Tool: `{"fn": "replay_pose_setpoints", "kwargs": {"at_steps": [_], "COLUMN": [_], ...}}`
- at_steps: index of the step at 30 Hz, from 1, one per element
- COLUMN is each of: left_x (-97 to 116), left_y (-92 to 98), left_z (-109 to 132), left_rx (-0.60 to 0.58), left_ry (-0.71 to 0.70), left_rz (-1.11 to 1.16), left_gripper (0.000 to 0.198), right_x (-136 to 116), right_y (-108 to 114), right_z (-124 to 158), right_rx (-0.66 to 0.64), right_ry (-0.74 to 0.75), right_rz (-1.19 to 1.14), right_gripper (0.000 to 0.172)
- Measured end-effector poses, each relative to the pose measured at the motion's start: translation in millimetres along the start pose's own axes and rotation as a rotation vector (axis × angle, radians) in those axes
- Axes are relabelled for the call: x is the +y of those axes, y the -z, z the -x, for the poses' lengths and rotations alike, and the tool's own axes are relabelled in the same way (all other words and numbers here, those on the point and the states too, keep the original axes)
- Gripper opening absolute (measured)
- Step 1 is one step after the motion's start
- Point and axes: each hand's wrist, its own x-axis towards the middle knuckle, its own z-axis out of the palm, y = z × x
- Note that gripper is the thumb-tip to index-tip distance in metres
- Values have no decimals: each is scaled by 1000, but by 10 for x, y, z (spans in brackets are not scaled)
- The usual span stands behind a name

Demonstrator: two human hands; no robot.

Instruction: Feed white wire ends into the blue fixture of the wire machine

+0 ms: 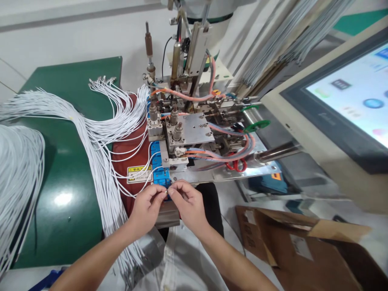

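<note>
My left hand pinches the end of a white wire at the front of the machine. Its fingertips meet those of my right hand, which also closes on the wire's tip; the tip itself is mostly hidden. Both hands are at the near end of a row of blue fixture blocks. From these blocks several white wires run left into a large bundle of white wires. Beyond the hands is the metal machine, with its flat plate and orange and blue air hoses.
The bundle lies across a green table, with another coil of white wires at left. A warning label sits on the red-brown surface. At right are a touch screen, a green solder-like spool and an open cardboard box.
</note>
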Motion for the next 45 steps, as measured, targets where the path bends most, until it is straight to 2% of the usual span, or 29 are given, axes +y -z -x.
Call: {"fn": "replay_pose_setpoints", "kwargs": {"at_steps": [3, 6, 8, 10, 12, 17, 19, 21, 28, 35, 39, 42, 45], "left_x": [-1, -21, -39, -46, -29, 42, 43, 36, 47, 30, 20, 43, 101], "left_y": [26, 77, 113, 131, 123, 55, 45, 46, 63, 35, 10, 3, 16], "left_z": [-3, -8, -13, -18, -22, -26, -23, -19, -10, -5, 1, -1, -18], "left_rx": [-26, -60, -94, -116, -97, -5, -1, 2, -38, 29, 40, 38, -14], "left_ry": [-61, -223, -352, -418, -368, -15, 54, 75, 32, 56, 70, 89, 154], "left_rz": [-76, -245, -367, -429, -411, -153, -81, -61, -119, -63, -46, 13, 125], "left_gripper": [17, 20, 23, 25, 23, 18, 19, 18, 18, 19, 18, 18, 23], "right_x": [-53, -65, -52, -32, -14, 7, 5, -4, -17, 47, 30, 23, 38], "right_y": [45, 126, 175, 196, 178, 67, 52, 61, 107, 60, 33, 34, 50], "right_z": [-40, -125, -176, -193, -166, -13, 13, 3, -91, -38, -40, -37, -14], "right_rx": [-84, -257, -343, -352, -280, 20, 47, 30, -93, -12, -29, -45, -25], "right_ry": [-157, -296, -309, -260, -183, 116, 230, 280, 224, 109, 42, 87, 217], "right_rz": [-100, -176, -125, -30, 36, 112, 157, 187, 164, 96, 101, 141, 237], "right_gripper": [15, 19, 19, 17, 15, 9, 9, 7, 8, 10, 11, 12, 13]}}
